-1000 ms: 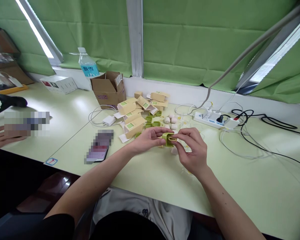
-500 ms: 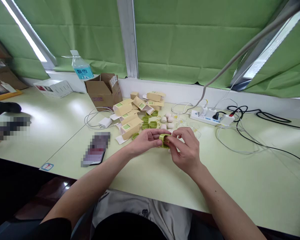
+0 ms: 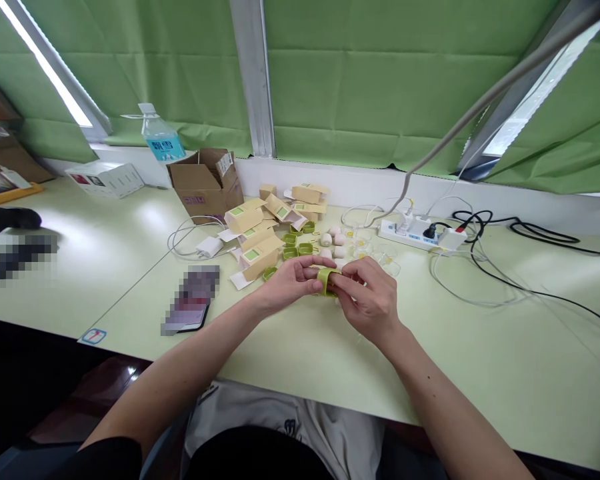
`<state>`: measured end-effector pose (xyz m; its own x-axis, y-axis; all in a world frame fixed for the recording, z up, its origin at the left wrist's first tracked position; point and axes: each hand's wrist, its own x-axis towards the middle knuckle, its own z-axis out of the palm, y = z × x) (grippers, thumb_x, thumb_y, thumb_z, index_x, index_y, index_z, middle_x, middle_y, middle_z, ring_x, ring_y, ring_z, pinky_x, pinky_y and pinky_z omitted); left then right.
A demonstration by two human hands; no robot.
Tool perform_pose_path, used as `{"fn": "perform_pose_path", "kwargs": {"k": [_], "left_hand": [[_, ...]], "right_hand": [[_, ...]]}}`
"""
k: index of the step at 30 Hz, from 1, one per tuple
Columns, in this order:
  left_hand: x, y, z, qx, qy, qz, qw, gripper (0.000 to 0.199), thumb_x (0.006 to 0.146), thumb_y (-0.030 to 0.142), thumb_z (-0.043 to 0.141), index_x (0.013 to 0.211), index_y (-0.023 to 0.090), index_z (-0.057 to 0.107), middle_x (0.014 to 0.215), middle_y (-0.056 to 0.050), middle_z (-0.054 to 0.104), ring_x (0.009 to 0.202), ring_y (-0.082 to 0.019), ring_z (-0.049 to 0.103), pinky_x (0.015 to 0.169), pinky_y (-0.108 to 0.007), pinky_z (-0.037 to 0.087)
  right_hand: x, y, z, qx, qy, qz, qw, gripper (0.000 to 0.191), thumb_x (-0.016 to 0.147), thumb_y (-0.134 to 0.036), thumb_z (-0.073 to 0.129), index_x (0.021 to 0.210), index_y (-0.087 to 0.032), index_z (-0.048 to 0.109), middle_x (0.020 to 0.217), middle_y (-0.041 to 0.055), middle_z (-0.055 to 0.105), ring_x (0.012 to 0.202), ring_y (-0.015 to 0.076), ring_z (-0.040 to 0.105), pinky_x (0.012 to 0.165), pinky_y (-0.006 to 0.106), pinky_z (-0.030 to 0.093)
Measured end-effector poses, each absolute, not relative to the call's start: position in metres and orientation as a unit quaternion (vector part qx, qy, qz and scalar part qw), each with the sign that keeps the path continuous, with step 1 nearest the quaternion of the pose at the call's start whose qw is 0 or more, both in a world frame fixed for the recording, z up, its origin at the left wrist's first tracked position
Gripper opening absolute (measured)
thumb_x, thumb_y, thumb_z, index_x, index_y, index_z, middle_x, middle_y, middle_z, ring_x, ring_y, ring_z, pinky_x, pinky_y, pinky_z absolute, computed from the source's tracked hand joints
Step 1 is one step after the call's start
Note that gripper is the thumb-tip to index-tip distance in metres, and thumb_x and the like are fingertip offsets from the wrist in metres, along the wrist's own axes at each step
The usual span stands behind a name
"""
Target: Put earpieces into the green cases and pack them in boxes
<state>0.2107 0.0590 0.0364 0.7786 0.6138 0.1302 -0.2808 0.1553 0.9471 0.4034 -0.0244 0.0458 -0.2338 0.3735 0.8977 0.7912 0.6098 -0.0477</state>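
My left hand (image 3: 296, 285) holds a small green plastic case (image 3: 323, 281) by its side, thumb in front and fingers behind. On the other side, my right hand (image 3: 373, 297) has its thumb and fingers closed at the case's open mouth, with fingertips partly inside and hidden. Just beyond my hands are several similar green cases (image 3: 305, 249). Beside them sit several whitish egg-shaped pieces (image 3: 339, 252), then thin clear plastic pieces (image 3: 386, 253) farther right. Small opened tan cartons (image 3: 263, 259) lie piled to the left.
A phone (image 3: 200, 321) lies left of my forearm, near a white charger (image 3: 211, 247) with its cable. Behind stand a cardboard box (image 3: 200, 200) and a water bottle (image 3: 164, 143). A power strip (image 3: 413, 236) with tangled cables lies at the right.
The green case has turned slightly in my left hand, so its mouth shows less. My right fingers have shifted a little at its opening. The view has moved slightly.
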Motion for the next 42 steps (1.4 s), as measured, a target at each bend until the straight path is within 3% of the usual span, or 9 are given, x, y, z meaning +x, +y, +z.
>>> {"fn": "perform_pose_path", "kwargs": {"k": [7,13,18,26,29,32,38,39,42], "left_hand": [[0.213,0.058,0.036,0.550,0.130,0.317,0.762,0.063,0.076,0.050,0.097,0.123,0.015,0.073,0.083,-0.005,0.078,0.079,-0.017,0.075,0.074,-0.024,0.051],[0.212,0.060,0.033,0.537,0.132,0.327,0.766,0.061,0.075,0.048,0.098,0.123,0.017,0.076,0.094,-0.006,0.078,0.083,-0.015,0.073,0.078,-0.024,0.052],[0.212,0.060,0.034,0.538,0.128,0.326,0.767,0.061,0.073,0.048,0.099,0.122,0.018,0.076,0.092,-0.005,0.077,0.082,-0.014,0.072,0.078,-0.024,0.051],[0.214,0.055,0.037,0.563,0.136,0.328,0.747,0.061,0.076,0.049,0.097,0.122,0.015,0.074,0.064,0.005,0.058,0.063,-0.009,0.058,0.066,-0.021,0.041],[0.214,0.055,0.037,0.570,0.143,0.326,0.740,0.064,0.075,0.050,0.098,0.122,0.015,0.074,0.063,0.005,0.058,0.065,-0.011,0.062,0.067,-0.021,0.042],[0.214,0.054,0.038,0.574,0.159,0.325,0.735,0.066,0.072,0.051,0.099,0.121,0.015,0.074,0.070,0.001,0.069,0.073,-0.015,0.070,0.072,-0.024,0.049],[0.214,0.058,0.041,0.573,0.197,0.407,0.684,0.064,0.071,0.046,0.100,0.122,0.016,0.077,0.108,-0.013,0.083,0.094,-0.023,0.078,0.087,-0.032,0.058],[0.214,0.057,0.041,0.575,0.206,0.425,0.668,0.062,0.071,0.044,0.101,0.121,0.016,0.078,0.111,-0.013,0.083,0.097,-0.023,0.078,0.089,-0.032,0.059],[0.218,0.053,0.043,0.581,0.222,0.463,0.631,0.058,0.068,0.039,0.102,0.116,0.016,0.080,0.112,-0.012,0.082,0.101,-0.023,0.077,0.091,-0.033,0.060]], "right_hand": [[0.407,-0.025,0.050,-0.371,-0.765,-0.162,0.501,0.014,0.098,-0.013,0.073,0.104,-0.025,0.076,0.088,0.0045,0.072,0.077,0.0178,0.060,0.066,0.033,0.050],[0.414,-0.027,0.055,-0.345,-0.779,-0.093,0.516,0.024,0.097,-0.011,0.071,0.115,-0.025,0.077,0.098,0.0076,0.076,0.084,0.0214,0.066,0.073,0.039,0.056],[0.412,-0.027,0.056,-0.346,-0.766,-0.081,0.535,0.021,0.098,-0.009,0.069,0.107,-0.025,0.080,0.091,0.0060,0.073,0.080,0.0199,0.065,0.068,0.037,0.054],[0.407,-0.025,0.053,-0.360,-0.759,-0.057,0.539,0.021,0.100,-0.012,0.069,0.099,-0.026,0.083,0.085,0.0042,0.071,0.077,0.0186,0.063,0.067,0.036,0.052],[0.406,-0.024,0.051,-0.361,-0.760,-0.065,0.536,0.020,0.099,-0.011,0.069,0.097,-0.025,0.084,0.083,0.0042,0.070,0.077,0.0183,0.061,0.066,0.035,0.051],[0.405,-0.024,0.050,-0.367,-0.757,-0.072,0.535,0.019,0.100,-0.012,0.070,0.097,-0.025,0.083,0.083,0.0038,0.070,0.075,0.0180,0.062,0.064,0.034,0.051],[0.410,-0.029,0.055,-0.389,-0.710,-0.024,0.587,0.016,0.099,-0.018,0.072,0.109,-0.027,0.078,0.101,0.0057,0.078,0.090,0.0221,0.075,0.070,0.037,0.065],[0.411,-0.029,0.055,-0.398,-0.704,-0.006,0.588,0.020,0.097,-0.021,0.075,0.117,-0.027,0.076,0.109,0.0072,0.078,0.096,0.0238,0.076,0.071,0.038,0.067],[0.410,-0.028,0.049,-0.417,-0.735,0.008,0.534,0.063,0.091,-0.032,0.085,0.148,-0.028,0.058,0.141,0.0139,0.070,0.124,0.0317,0.071,0.088,0.047,0.071]]}}
